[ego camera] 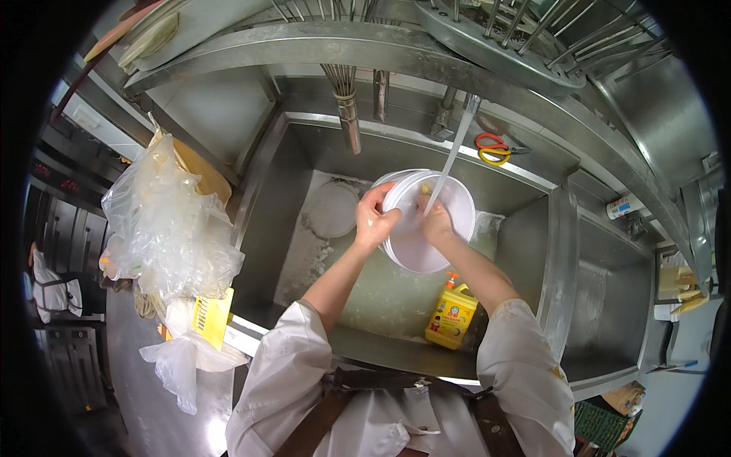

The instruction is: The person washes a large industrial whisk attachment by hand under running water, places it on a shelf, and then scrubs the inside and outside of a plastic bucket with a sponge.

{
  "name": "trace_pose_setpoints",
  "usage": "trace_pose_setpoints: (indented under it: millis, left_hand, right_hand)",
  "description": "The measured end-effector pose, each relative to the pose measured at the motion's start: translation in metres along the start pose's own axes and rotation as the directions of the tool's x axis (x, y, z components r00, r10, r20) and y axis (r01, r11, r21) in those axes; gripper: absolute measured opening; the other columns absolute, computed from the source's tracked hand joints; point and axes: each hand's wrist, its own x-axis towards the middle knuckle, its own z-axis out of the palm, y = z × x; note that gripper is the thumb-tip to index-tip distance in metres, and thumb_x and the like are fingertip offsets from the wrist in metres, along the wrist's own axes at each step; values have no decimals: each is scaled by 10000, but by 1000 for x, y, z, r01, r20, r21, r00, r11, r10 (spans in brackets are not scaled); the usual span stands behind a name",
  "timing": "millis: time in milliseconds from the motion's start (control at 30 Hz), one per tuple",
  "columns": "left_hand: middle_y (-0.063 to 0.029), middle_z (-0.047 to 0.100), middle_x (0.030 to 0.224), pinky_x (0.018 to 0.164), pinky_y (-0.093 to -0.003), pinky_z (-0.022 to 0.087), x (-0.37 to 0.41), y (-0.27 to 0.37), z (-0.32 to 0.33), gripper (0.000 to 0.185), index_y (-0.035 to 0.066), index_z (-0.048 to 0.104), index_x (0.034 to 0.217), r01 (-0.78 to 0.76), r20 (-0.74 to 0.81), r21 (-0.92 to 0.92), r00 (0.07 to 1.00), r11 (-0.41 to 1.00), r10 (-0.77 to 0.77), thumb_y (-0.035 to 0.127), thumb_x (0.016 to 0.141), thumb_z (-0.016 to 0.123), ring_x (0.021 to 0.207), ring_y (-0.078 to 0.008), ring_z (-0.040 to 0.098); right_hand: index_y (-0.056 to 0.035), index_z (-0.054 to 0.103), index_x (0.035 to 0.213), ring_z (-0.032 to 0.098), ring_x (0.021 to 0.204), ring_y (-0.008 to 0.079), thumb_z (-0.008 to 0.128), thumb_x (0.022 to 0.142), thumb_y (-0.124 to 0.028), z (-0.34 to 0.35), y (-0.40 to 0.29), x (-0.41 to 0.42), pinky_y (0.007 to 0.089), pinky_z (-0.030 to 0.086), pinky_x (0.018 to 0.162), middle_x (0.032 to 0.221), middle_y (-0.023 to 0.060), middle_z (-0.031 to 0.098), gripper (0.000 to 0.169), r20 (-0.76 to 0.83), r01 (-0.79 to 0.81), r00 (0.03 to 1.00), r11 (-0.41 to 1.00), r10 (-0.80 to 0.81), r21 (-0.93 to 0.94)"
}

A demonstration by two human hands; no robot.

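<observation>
A white plastic bucket (pixel 460 197) is tilted over the steel sink (pixel 517 245), its mouth towards me. My left hand (pixel 375 219) grips the bucket's rim from the left, thumb near the mouth. Inside the bucket is my right hand (pixel 436 221), its fingers partly hidden by the water and the hand itself. Beside those fingers shows a small yellowish thing (pixel 424 189), too blurred to name. From the faucet (pixel 472 103) a stream of water falls into the bucket at my right hand. Cloudy water covers part of the sink floor.
A yellow pump bottle (pixel 452 317) stands in the sink near its front wall. Scissors with red and yellow handles (pixel 493 149) lie on the back ledge. A bamboo-handled brush (pixel 347 111) hangs behind. Clear plastic bags (pixel 165 223) pile up left; a second basin (pixel 602 308) adjoins right.
</observation>
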Motion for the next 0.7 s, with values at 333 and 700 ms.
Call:
trace_pose_setpoints:
  millis: [333, 700]
  left_hand:
    - [-81, 628, 875, 600, -276, 441, 3, 6, 11, 534, 21, 703, 1120, -186, -63, 188, 978, 964, 201, 115, 594, 697, 664, -154, 539]
    - [-160, 636, 1155, 895, -320, 498, 2, 30, 7, 527, -57, 643, 1198, -76, 56, 206, 996, 976, 66, -8, 673, 641, 1027, -205, 638]
  right_hand:
    - [-80, 598, 1199, 551, 1158, 254, 553, 948, -309, 29, -29, -14, 376, 439, 963, 1256, 122, 571, 343, -206, 233, 972, 398, -110, 887]
    - [-83, 565, 1293, 409, 1358, 286, 608, 903, -319, -3, -11, -1, 417, 309, 1123, 1402, 146, 493, 458, 39, -24, 999, 991, 19, 130]
